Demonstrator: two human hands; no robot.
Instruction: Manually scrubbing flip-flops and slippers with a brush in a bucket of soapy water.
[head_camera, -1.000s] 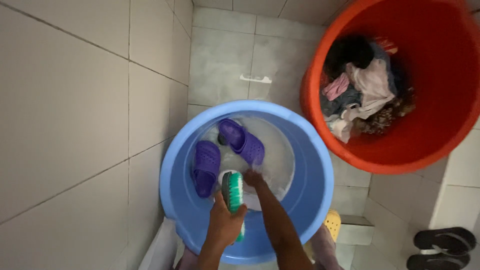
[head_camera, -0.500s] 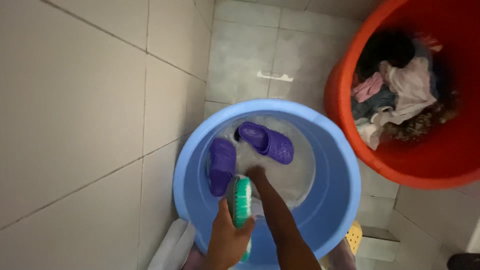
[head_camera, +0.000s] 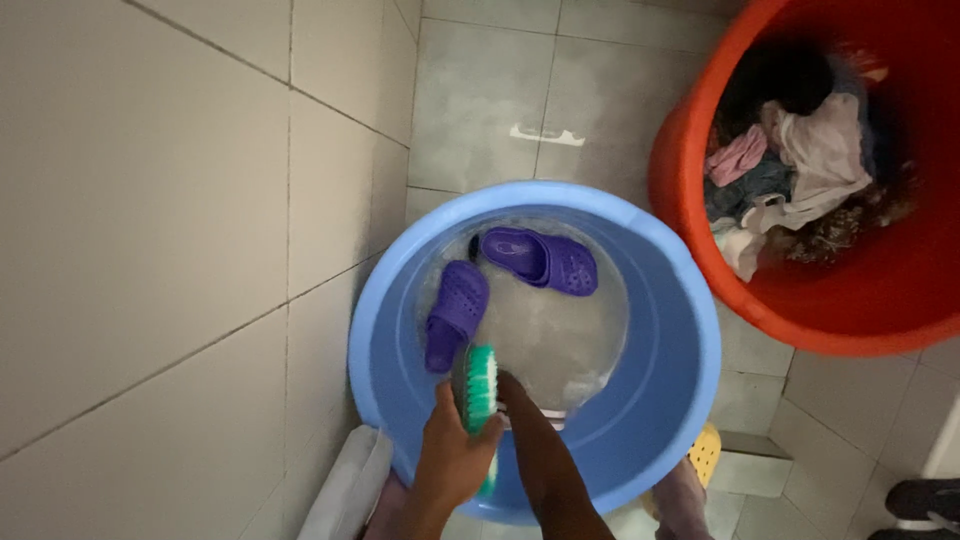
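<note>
The head view looks straight down into a tiled corner. Pale square tiles cover the wall (head_camera: 150, 230) on the left, and the grey floor (head_camera: 500, 100) at the top looks damp, with a small white scrap (head_camera: 546, 135) lying on it.

A blue tub (head_camera: 660, 420) sits on the floor, holding soapy water. Two purple clogs float in it: one clog (head_camera: 456, 312) lies near the left wall of the tub, the other clog (head_camera: 540, 260) lies across the far side, their ends close together.

The left hand (head_camera: 450, 460) is closed around a green-and-white scrubbing brush (head_camera: 478, 385), held on edge over the near side of the tub. The right hand (head_camera: 512, 392) reaches down into the water just beside the brush; its fingers are under the suds, so its grip cannot be told.

A big red-orange tub (head_camera: 700, 290) stands touching the blue one at upper right, filled with crumpled clothes (head_camera: 800, 170). A yellow perforated thing (head_camera: 705, 455) peeks out below the blue rim.
</note>
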